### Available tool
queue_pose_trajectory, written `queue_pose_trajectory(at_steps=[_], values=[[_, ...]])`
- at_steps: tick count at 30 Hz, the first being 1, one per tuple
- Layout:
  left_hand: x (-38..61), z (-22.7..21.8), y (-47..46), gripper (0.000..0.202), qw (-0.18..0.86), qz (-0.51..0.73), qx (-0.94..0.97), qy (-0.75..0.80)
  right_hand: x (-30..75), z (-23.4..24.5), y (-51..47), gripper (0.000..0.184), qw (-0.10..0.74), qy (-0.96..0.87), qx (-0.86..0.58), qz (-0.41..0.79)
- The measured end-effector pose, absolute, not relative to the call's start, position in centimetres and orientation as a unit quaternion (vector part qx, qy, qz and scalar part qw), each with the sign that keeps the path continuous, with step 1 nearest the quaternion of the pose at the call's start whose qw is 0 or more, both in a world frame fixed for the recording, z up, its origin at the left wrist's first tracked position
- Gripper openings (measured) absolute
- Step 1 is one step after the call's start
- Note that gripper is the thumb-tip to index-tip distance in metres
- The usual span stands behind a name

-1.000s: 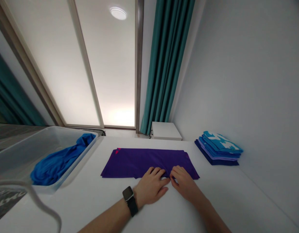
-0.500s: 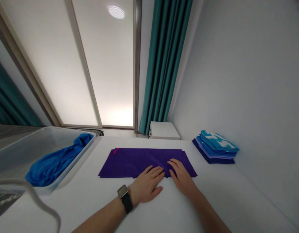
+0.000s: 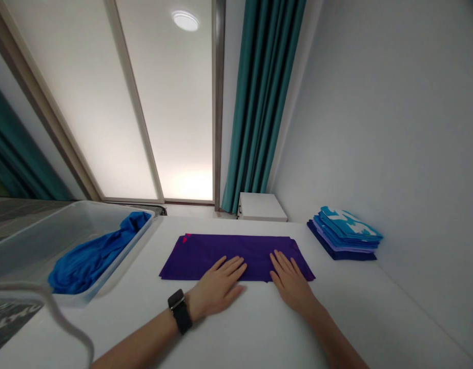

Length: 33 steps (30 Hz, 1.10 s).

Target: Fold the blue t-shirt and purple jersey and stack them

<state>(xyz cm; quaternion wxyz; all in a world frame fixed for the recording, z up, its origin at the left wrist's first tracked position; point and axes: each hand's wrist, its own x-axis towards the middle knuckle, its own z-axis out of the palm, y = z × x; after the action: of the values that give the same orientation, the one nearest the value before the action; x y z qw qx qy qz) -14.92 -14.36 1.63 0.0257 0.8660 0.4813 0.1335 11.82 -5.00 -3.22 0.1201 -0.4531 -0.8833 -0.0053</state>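
Note:
A folded purple cloth (image 3: 221, 251) lies flat in a long strip across the white table, with a small red-pink patch at its far left corner. My left hand (image 3: 219, 287), a black watch on its wrist, rests palm down with its fingers stretched over the near edge of the cloth. To its right, my right hand (image 3: 290, 282) lies on the near right part of the same cloth, fingers extended. Neither hand grips anything.
A stack of folded blue and purple cloths (image 3: 344, 233) stands at the right by the wall. At the left, a clear plastic bin (image 3: 24, 238) holds a crumpled blue cloth (image 3: 98, 256). A grey cable (image 3: 63, 318) curves across the near left. Behind the table stands a white cabinet (image 3: 262, 206).
My left hand has slid left along the cloth, away from my right hand. My right hand has shifted slightly right. The cloth's near edge looks straighter.

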Motion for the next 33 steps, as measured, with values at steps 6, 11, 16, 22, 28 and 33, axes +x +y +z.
queue_pose_trajectory(at_steps=[6, 11, 16, 22, 28, 33], values=[[-18.7, 1.4, -13.0, 0.052, -0.02, 0.135, 0.819, 0.558, 9.5, -1.6, -4.2, 0.052, 0.15, -0.907, -0.393, -0.005], [-22.0, 0.6, -12.0, 0.052, -0.018, 0.102, 0.795, 0.598, 5.8, -0.7, -2.4, 0.051, 0.134, -0.92, -0.368, 0.014], [-26.4, 0.3, -11.2, 0.047, -0.019, 0.102, 0.776, 0.622, 6.2, -1.7, 1.6, 0.046, 0.157, -0.913, -0.377, -0.009], [-30.7, 2.3, -8.6, 0.043, 0.017, 0.096, 0.749, 0.656, 9.3, -1.4, 5.7, 0.044, 0.133, -0.898, -0.42, -0.01], [-31.7, 4.3, -5.8, 0.039, 0.124, 0.053, 0.76, 0.636, 10.4, 0.8, 8.7, 0.029, 0.064, -0.89, -0.446, 0.075], [-32.1, 5.3, -4.2, 0.03, 0.198, 0.033, 0.746, 0.635, 11.3, 2.3, 10.6, 0.012, 0.007, -0.884, -0.435, 0.172]])
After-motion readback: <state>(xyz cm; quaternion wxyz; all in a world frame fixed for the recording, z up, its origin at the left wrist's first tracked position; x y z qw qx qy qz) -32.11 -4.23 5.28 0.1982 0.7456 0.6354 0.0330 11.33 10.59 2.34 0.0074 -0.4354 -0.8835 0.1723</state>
